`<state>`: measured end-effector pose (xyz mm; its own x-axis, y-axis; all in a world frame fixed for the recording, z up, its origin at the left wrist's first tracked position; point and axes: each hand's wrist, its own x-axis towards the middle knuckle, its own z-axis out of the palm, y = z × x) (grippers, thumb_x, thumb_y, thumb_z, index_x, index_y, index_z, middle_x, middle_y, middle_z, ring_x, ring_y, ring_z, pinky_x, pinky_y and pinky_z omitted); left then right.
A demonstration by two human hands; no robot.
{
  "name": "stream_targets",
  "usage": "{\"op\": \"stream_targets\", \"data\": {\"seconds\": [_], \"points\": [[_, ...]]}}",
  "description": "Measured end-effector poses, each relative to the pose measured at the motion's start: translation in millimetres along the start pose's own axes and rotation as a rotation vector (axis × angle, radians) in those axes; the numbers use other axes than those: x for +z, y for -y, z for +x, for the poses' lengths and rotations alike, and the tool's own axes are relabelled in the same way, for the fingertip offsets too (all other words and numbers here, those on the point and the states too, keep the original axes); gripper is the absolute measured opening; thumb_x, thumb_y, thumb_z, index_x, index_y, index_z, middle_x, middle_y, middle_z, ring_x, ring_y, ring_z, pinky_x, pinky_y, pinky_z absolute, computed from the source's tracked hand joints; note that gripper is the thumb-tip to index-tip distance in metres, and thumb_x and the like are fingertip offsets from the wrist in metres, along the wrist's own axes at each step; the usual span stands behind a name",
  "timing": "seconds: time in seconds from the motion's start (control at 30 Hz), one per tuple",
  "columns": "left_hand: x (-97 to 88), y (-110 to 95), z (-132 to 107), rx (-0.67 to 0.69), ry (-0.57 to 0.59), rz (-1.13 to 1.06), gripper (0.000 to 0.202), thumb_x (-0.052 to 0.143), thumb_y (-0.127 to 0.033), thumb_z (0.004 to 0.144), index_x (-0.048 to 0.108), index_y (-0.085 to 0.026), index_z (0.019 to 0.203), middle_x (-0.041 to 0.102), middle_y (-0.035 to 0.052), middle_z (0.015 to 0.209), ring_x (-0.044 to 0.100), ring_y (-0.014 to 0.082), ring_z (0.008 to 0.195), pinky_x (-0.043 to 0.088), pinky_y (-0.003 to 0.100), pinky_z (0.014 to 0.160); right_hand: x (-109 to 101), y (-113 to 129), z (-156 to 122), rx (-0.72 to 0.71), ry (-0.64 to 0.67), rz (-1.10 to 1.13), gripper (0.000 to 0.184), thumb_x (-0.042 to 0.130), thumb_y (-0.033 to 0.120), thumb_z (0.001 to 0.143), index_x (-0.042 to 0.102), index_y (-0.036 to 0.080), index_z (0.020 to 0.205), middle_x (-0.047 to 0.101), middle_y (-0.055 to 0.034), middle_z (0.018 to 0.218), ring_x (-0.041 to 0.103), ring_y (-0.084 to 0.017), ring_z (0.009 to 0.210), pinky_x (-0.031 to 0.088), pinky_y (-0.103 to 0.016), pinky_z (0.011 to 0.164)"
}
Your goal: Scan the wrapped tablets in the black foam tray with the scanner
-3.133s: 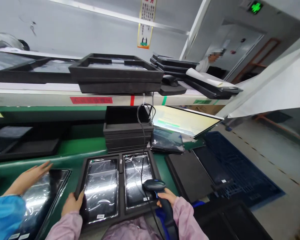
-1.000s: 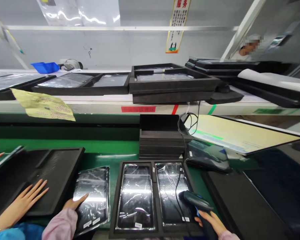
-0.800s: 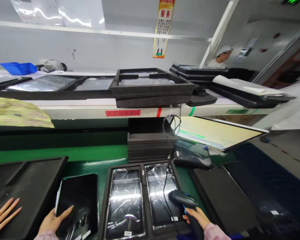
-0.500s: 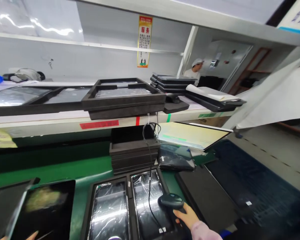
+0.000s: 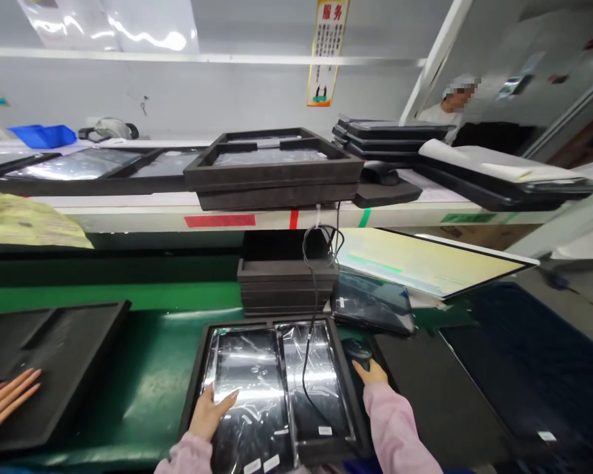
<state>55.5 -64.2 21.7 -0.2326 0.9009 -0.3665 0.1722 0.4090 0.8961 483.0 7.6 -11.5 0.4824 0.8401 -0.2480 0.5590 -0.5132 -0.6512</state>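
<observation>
A black foam tray (image 5: 198, 368) lies on the green belt in front of me. It holds two plastic-wrapped screen panels, a left one (image 5: 249, 368) and a right one (image 5: 326, 388). My left hand (image 5: 211, 415) rests flat on the left panel's near corner, fingers stretched out. My right hand (image 5: 371, 374) is closed on the handle of a dark barcode scanner (image 5: 356, 348), just off the tray's right edge. The scanner's cable (image 5: 306, 368) runs across the right panel and up to the shelf.
A co-worker's hand (image 5: 4, 403) lies on an empty black foam tray (image 5: 64, 349) at the left. Behind my tray stands a stack of foam trays (image 5: 286, 283), with a lit monitor (image 5: 424, 263) to its right. The shelf (image 5: 143, 217) carries more trays. A person (image 5: 454, 99) stands far back.
My left hand left the loose panel beside the tray and now lies on the tray's left panel. My right hand carried the scanner from over the right panel to the tray's right side.
</observation>
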Motion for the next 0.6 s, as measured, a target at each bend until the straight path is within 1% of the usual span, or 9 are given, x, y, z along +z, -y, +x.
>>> {"op": "stream_targets", "data": {"seconds": [0.03, 0.1, 0.2, 0.27, 0.33, 0.43, 0.47, 0.53, 0.6], "points": [[9.3, 2.1, -0.2, -0.002, -0.009, 0.039, 0.039, 0.065, -0.052, 0.055, 0.063, -0.027, 0.085, 0.071, 0.0003, 0.09, 0.061, 0.0266, 0.1, 0.05, 0.032, 0.091, 4.0, -2.4, 1.2, -0.006, -0.007, 0.002, 0.022, 0.066, 0.036, 0.059, 0.051, 0.02, 0.063, 0.057, -0.0075, 0.067, 0.059, -0.034, 0.096, 0.044, -0.044, 0.087], [19.0, 9.7, 1.1, -0.029, 0.018, 0.077, 0.038, 0.065, -0.051, 0.056, 0.063, -0.025, 0.084, 0.07, 0.0026, 0.09, 0.06, 0.0269, 0.1, 0.05, 0.032, 0.09, 8.3, -9.3, 0.4, -0.037, -0.035, 0.013, 0.023, 0.064, 0.035, 0.061, 0.055, 0.017, 0.074, 0.059, -0.0116, 0.084, 0.054, -0.033, 0.106, 0.041, -0.042, 0.094], [20.7, 26.5, 6.6, -0.06, 0.1, 0.065, 0.034, 0.064, -0.047, 0.059, 0.062, -0.024, 0.083, 0.071, 0.0037, 0.09, 0.062, 0.0259, 0.097, 0.05, 0.031, 0.088, 5.3, -22.9, -12.8, -0.096, -0.108, 0.045, 0.043, 0.058, 0.035, 0.067, 0.054, 0.01, 0.101, 0.049, -0.0178, 0.118, 0.048, -0.03, 0.113, 0.037, -0.039, 0.1], [19.1, 36.8, 10.4, -0.07, 0.099, 0.069, 0.034, 0.064, -0.045, 0.06, 0.06, -0.023, 0.085, 0.07, 0.006, 0.092, 0.062, 0.0254, 0.097, 0.049, 0.03, 0.089, -1.5, -33.2, -33.2, -0.12, -0.157, 0.072, 0.051, 0.049, 0.037, 0.072, 0.047, 0.008, 0.114, 0.041, -0.0186, 0.128, 0.053, -0.026, 0.107, 0.042, -0.037, 0.095], [17.6, 43.2, 13.3, -0.088, 0.096, 0.088, 0.039, 0.065, -0.046, 0.059, 0.059, -0.019, 0.087, 0.07, 0.0092, 0.095, 0.061, 0.026, 0.098, 0.047, 0.031, 0.09, -8.7, -45.5, -63.5, -0.148, -0.215, 0.111, 0.05, 0.042, 0.039, 0.076, 0.047, 0.008, 0.115, 0.043, -0.0181, 0.126, 0.057, -0.023, 0.096, 0.048, -0.034, 0.085], [16.3, 45.7, 16.1, -0.112, 0.101, 0.125, 0.05, 0.064, -0.05, 0.057, 0.058, -0.015, 0.092, 0.068, 0.011, 0.099, 0.06, 0.0257, 0.101, 0.046, 0.031, 0.092, -14.1, -73.1, -121.3, -0.133, -0.341, 0.15, 0.04, 0.04, 0.039, 0.078, 0.054, 0.012, 0.105, 0.056, -0.0149, 0.11, 0.059, -0.022, 0.086, 0.048, -0.031, 0.079], [15.8, 45.4, 16.6, -0.12, 0.104, 0.144, 0.052, 0.064, -0.051, 0.057, 0.058, -0.015, 0.093, 0.068, 0.0105, 0.1, 0.06, 0.0255, 0.101, 0.046, 0.031, 0.092, -13.5, -85.6, -142.0, -0.093, -0.38, 0.147, 0.037, 0.041, 0.038, 0.078, 0.055, 0.014, 0.102, 0.059, -0.0136, 0.104, 0.059, -0.022, 0.085, 0.047, -0.032, 0.08], [14.4, 44.1, 16.2, -0.142, 0.097, 0.205, 0.054, 0.063, -0.052, 0.057, 0.056, -0.015, 0.095, 0.068, 0.0096, 0.099, 0.059, 0.0266, 0.103, 0.047, 0.033, 0.091, -8.2, -114.5, -183.2, 0.051, -0.417, 0.137, 0.032, 0.04, 0.035, 0.077, 0.054, 0.017, 0.1, 0.061, -0.0114, 0.097, 0.059, -0.024, 0.087, 0.046, -0.033, 0.082], [10.9, 42.9, 13.6, -0.168, 0.089, 0.294, 0.056, 0.062, -0.054, 0.057, 0.056, -0.014, 0.096, 0.068, 0.0098, 0.093, 0.059, 0.0302, 0.103, 0.048, 0.038, 0.089, 3.2, -144.2, -222.8, 0.256, -0.359, 0.208, 0.031, 0.042, 0.037, 0.073, 0.052, 0.021, 0.098, 0.063, -0.009, 0.093, 0.059, -0.027, 0.091, 0.044, -0.037, 0.086]]}}
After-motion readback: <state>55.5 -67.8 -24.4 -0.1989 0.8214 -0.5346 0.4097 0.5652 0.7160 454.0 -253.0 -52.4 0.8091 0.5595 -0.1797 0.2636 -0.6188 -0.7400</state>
